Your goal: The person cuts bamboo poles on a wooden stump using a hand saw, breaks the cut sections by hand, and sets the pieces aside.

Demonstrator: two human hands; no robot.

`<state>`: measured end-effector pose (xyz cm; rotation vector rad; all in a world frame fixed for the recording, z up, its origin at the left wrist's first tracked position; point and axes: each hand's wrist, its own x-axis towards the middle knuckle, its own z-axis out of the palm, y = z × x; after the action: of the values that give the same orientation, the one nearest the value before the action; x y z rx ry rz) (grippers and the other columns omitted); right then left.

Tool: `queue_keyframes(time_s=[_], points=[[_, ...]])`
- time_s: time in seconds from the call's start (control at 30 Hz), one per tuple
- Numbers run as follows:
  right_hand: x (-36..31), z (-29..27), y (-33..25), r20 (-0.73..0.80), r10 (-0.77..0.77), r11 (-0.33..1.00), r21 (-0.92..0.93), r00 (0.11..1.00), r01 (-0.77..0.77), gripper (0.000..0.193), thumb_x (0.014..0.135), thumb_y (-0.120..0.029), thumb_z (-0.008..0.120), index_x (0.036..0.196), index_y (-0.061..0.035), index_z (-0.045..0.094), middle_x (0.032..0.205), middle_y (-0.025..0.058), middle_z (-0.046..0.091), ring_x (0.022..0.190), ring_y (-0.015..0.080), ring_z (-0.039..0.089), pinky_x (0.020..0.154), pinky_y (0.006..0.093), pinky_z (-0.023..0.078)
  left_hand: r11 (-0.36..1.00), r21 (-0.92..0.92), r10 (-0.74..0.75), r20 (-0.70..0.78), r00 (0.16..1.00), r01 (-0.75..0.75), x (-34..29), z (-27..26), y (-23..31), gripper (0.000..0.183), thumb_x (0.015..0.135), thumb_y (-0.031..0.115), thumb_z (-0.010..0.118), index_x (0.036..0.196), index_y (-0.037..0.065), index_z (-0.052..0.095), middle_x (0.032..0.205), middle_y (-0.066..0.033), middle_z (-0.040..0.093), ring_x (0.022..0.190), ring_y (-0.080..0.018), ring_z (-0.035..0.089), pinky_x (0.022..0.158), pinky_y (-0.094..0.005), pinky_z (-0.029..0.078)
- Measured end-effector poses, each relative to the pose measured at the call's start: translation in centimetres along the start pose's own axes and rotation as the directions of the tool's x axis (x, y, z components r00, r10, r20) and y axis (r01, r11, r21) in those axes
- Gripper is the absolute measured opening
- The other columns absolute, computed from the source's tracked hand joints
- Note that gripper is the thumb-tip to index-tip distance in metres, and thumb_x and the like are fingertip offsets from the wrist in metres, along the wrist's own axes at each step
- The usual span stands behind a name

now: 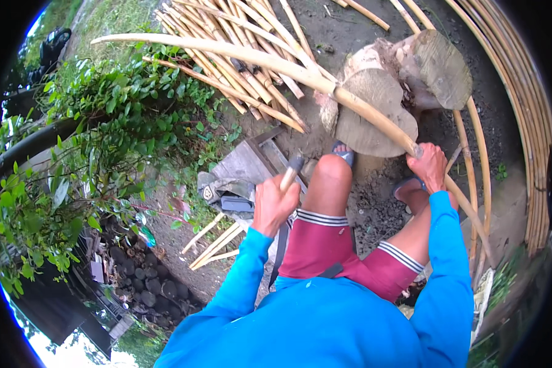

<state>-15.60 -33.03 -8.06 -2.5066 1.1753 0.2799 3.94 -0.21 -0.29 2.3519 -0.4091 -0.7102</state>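
My right hand (429, 164) is closed around a long bamboo pole (368, 111). The pole lies across the cut top of a tree stump (369, 138) and reaches far to the upper left. Below the hand a bamboo length (469, 211) runs on toward the lower right; whether it is the same pole I cannot tell. My left hand (275, 205) is wrapped around a short wooden stick-like handle (289, 178) with a dark grey end, held up above my thigh. Its lower part is hidden by the hand.
Bamboo poles (233, 58) lie piled at the far left, with more long poles (521, 110) along the right. A second log (443, 70) adjoins the stump. Beside my left hand are a grey bag (227, 193) and a wooden board (245, 161). Leafy plants (116, 129) crowd the left.
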Motion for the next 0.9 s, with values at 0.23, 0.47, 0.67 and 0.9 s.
queue_keyframes(time_s=[0.23,0.47,0.67,0.9], points=[[-0.2,0.6,0.6,-0.014,0.009,1.0,-0.024,1.0,-0.009,0.03,0.074,-0.032,0.07,0.081,-0.0034,0.075,0.084,0.0262,0.072,0.081,0.0486,0.07,0.077,0.055,0.058,0.996,0.078,0.043,0.062,0.997,-0.048,4.1,1.3,2.5,0.039,0.084,0.032,0.063,0.08,-0.006,0.067,0.072,-0.0307,0.063,0.073,-0.0462,0.068,0.07,-0.0532,0.052],[-0.1,0.6,0.2,-0.036,-0.01,1.0,-0.008,0.999,0.01,0.032,0.073,-0.033,0.071,0.082,-0.0033,0.075,0.083,0.0261,0.072,0.082,0.0488,0.07,0.077,0.0549,0.058,0.993,0.085,0.08,0.02,0.997,-0.081,8.8,3.6,3.9,0.04,0.086,0.034,0.061,0.079,-0.005,0.069,0.067,-0.0303,0.063,0.069,-0.0427,0.071,0.065,-0.0523,0.053],[-0.3,0.4,-0.1,-0.04,-0.011,0.998,-0.059,0.999,0.008,0.033,0.072,-0.034,0.071,0.08,-0.0023,0.074,0.082,0.0266,0.071,0.081,0.0485,0.07,0.077,0.0541,0.058,0.998,0.047,-0.033,0.108,0.994,0.028,0.6,-1.7,1.5,0.038,0.086,0.032,0.059,0.081,-0.004,0.07,0.074,-0.0317,0.065,0.077,-0.0497,0.068,0.075,-0.0576,0.053],[-0.4,0.8,0.7,-0.036,-0.005,0.997,-0.075,0.999,0.002,0.034,0.074,-0.036,0.072,0.081,-0.0027,0.075,0.084,0.0256,0.072,0.082,0.0479,0.071,0.076,0.0542,0.059,0.984,0.086,0.152,0.064,0.986,-0.158,7.0,2.0,2.7,0.038,0.085,0.032,0.062,0.08,-0.005,0.069,0.076,-0.0344,0.063,0.077,-0.0505,0.068,0.073,-0.0553,0.054]])
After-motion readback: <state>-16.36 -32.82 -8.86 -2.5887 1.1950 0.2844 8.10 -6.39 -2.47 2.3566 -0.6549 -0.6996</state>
